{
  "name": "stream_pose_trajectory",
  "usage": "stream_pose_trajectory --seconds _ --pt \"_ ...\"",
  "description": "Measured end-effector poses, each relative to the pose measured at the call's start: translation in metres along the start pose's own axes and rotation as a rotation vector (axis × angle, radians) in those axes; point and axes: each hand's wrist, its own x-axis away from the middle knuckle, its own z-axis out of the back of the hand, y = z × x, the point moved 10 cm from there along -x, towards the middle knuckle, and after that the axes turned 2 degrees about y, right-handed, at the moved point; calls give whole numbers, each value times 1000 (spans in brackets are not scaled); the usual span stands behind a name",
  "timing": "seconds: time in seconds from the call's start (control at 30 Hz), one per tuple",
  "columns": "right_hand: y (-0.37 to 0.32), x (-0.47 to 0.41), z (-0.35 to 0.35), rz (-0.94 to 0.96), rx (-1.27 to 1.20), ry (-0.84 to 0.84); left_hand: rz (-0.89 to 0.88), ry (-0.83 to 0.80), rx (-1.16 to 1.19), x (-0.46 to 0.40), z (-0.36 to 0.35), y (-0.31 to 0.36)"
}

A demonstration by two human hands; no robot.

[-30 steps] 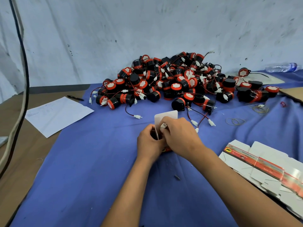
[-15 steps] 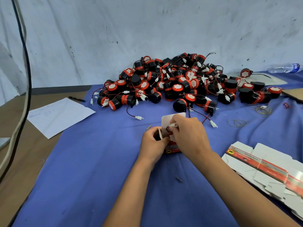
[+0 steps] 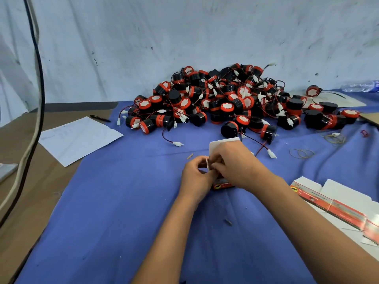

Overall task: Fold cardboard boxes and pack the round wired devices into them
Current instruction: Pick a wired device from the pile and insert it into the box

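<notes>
A small cardboard box (image 3: 222, 184) with a red printed side stands on the blue cloth (image 3: 127, 201) at centre, its white top flap (image 3: 223, 142) raised. My left hand (image 3: 196, 177) grips the box's left side and a side flap. My right hand (image 3: 235, 162) curls over the open top, fingers pressed inside; the box's contents are hidden by both hands. A big pile of round black-and-red wired devices (image 3: 225, 101) lies behind. A stack of flat unfolded boxes (image 3: 338, 203) lies at the right.
A white paper sheet (image 3: 80, 138) and a pen (image 3: 100, 118) lie left on the brown table. Rubber bands (image 3: 302, 153) lie right of the pile. A plastic bottle (image 3: 361, 86) is far right. Cables (image 3: 39, 99) hang at the left.
The white connector and wire that my right hand held above the box are no longer visible; my right hand has pressed lower into the box opening. The left hand keeps its hold.
</notes>
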Motion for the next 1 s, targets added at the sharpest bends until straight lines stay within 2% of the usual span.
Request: stream_pose_trajectory --seconds 0.07,0.17,0.47,0.53,0.57,0.63,0.67,0.7,0.73,0.8,0.83,0.87,0.93,1.0 --pt "1 3 10 10 -141 116 57 -97 85 1 -4 -4" --pt "8 9 9 -18 -174 140 82 -246 180 4 -9 -4" --pt "11 33 -24 141 152 -15 27 -250 117 4 -7 -5" --pt "7 38 -18 174 66 14 29 -238 106 4 -5 -6" --pt "4 41 -6 204 -15 124 31 -235 101 4 -4 -6" --pt "18 54 35 170 -136 543 39 -233 81 2 0 -7" --pt "40 63 48 45 -211 729 47 -235 68 1 2 -8" --pt "68 69 50 -128 -327 821 57 -243 56 1 3 -8" --pt "93 67 38 -298 -484 780 63 -255 49 2 4 -8" --pt "114 56 -12 -478 -777 474 78 -305 90 4 1 -10" --pt "113 53 -32 -476 -869 352 103 -341 162 5 -3 -11" --pt "110 51 -41 -441 -913 302 148 -365 255 6 -5 -13" --pt "105 48 -41 -346 -943 321 252 -339 407 5 -7 -20" --pt "97 47 -36 -248 -1009 346 261 -226 402 1 -4 -24"
